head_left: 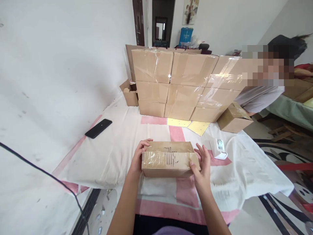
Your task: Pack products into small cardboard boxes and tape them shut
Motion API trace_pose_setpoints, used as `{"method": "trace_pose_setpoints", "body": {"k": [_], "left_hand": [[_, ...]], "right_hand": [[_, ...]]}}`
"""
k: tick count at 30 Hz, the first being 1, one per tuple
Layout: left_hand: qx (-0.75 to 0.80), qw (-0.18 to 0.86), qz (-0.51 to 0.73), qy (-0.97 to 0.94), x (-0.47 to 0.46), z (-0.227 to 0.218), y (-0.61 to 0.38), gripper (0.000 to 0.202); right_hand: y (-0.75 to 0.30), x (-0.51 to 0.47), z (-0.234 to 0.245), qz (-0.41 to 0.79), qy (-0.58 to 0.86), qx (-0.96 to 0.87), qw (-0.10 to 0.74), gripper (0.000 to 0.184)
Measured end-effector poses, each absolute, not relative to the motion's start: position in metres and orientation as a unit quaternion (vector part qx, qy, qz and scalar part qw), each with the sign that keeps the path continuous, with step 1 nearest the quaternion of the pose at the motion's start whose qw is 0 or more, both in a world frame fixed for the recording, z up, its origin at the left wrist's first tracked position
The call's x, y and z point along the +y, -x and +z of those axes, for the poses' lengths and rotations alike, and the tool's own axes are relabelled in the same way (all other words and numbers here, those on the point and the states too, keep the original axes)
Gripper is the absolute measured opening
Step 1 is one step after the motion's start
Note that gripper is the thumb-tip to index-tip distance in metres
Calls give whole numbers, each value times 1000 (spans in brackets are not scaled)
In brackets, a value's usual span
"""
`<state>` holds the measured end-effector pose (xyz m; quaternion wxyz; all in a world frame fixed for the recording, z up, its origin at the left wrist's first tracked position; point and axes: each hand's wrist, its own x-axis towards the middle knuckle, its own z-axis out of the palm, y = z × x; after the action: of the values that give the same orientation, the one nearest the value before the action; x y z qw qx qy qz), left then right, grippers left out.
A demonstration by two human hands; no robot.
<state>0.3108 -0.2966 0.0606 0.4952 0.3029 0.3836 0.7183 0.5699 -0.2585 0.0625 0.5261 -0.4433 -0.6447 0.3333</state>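
A taped cardboard box [168, 163] lies on the cloth-covered table, close to its front edge. Torn dark marks show across the middle of its top, with clear tape along the seam. My left hand [141, 153] wraps round the left end, its fingertips at the far corner. At the right end, my right hand [202, 163] presses its thumb on the top corner; its fingers are curled loosely and somewhat apart along the far side. The underside of the box is hidden.
A stacked wall of taped cardboard boxes [186, 85] stands behind. Yellow sheets [195, 125] lie before it. A black phone [98, 128] is at left, a small white device [218, 148] at right. Beside another cardboard box [234, 119], a person [261, 94] leans in.
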Motion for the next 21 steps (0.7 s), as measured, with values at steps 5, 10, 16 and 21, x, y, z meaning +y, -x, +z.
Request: {"method": "trace_pose_setpoints", "body": {"k": [5, 10, 16, 21], "left_hand": [[433, 518, 639, -370, -307, 79, -303, 32], [488, 512, 593, -385, -310, 88, -304, 36], [503, 453, 617, -401, -312, 83, -306, 29], [551, 369, 600, -447, -322, 84, -299, 31]], "right_hand": [[-562, -258, 63, 436, 427, -586, 533, 65], [-562, -253, 59, 433, 413, -589, 543, 61], [-570, -265, 47, 447, 394, -587, 547, 67], [-598, -283, 51, 403, 389, -599, 572, 64]]}}
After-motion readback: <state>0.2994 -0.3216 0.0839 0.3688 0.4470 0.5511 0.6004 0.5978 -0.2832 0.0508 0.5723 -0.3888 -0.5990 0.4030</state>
